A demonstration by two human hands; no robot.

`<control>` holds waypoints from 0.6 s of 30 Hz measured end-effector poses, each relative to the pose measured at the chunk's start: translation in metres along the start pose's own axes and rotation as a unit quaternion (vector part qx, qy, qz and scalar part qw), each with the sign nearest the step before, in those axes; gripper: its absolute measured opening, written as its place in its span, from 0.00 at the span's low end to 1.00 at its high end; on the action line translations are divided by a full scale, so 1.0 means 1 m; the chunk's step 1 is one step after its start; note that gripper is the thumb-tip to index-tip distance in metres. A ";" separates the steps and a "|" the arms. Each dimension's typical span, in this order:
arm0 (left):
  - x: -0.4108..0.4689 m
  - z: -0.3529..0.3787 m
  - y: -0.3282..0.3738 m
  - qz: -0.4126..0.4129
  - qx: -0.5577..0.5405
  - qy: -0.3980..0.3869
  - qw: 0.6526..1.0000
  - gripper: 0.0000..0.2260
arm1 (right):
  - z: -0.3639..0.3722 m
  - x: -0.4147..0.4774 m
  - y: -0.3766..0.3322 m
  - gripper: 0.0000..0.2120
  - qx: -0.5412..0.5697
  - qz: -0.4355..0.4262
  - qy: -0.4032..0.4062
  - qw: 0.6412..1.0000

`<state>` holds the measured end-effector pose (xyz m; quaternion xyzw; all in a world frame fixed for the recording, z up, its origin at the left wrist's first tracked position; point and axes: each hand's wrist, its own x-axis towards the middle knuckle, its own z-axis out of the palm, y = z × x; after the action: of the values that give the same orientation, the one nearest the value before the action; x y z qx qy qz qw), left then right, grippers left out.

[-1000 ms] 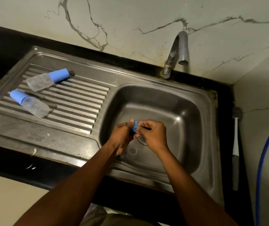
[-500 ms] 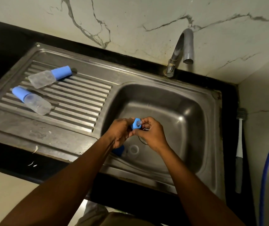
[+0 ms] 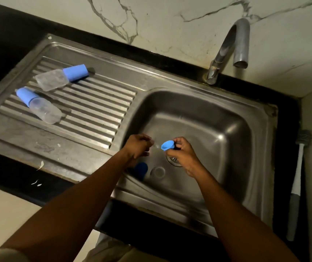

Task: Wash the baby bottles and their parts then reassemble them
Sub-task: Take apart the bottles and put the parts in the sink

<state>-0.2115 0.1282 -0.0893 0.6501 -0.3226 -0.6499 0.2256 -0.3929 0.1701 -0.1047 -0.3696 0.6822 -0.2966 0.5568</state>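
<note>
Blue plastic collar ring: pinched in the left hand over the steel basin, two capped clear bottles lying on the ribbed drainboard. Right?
Wrong hand. The head view shows the blue plastic collar ring pinched in the right hand, not the left hand. The rest holds: it is over the steel basin, and two capped clear bottles lie on the ribbed drainboard.

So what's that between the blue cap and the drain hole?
A small clear round part, lying on the sink floor, seen in the head view.
</note>
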 end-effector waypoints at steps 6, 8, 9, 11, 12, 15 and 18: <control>0.030 0.006 -0.016 0.082 0.374 0.053 0.922 0.10 | 0.018 0.033 0.033 0.26 -0.111 -0.003 -0.095 0.989; 0.037 0.006 -0.022 0.058 0.437 0.052 0.896 0.11 | 0.020 0.041 0.041 0.27 -0.147 -0.011 -0.111 0.983; 0.040 0.006 -0.025 0.043 0.456 0.053 0.888 0.13 | 0.019 0.044 0.044 0.27 -0.157 -0.014 -0.121 0.980; 0.043 0.008 -0.029 0.020 0.483 0.055 0.874 0.15 | 0.016 0.047 0.048 0.25 -0.192 -0.020 -0.145 0.970; 0.043 0.010 -0.030 0.013 0.494 0.055 0.867 0.15 | 0.014 0.048 0.051 0.24 -0.215 -0.024 -0.155 0.964; 0.043 0.014 -0.029 0.018 0.520 0.068 0.851 0.16 | 0.012 0.051 0.058 0.23 -0.251 -0.038 -0.144 0.956; 0.042 0.017 -0.029 0.027 0.541 0.084 0.837 0.16 | 0.014 0.053 0.059 0.27 -0.267 -0.030 -0.129 0.955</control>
<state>-0.2265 0.1207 -0.1400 0.7120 -0.6196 -0.3085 -0.1182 -0.3951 0.1587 -0.1838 -0.5605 0.6475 -0.0701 0.5116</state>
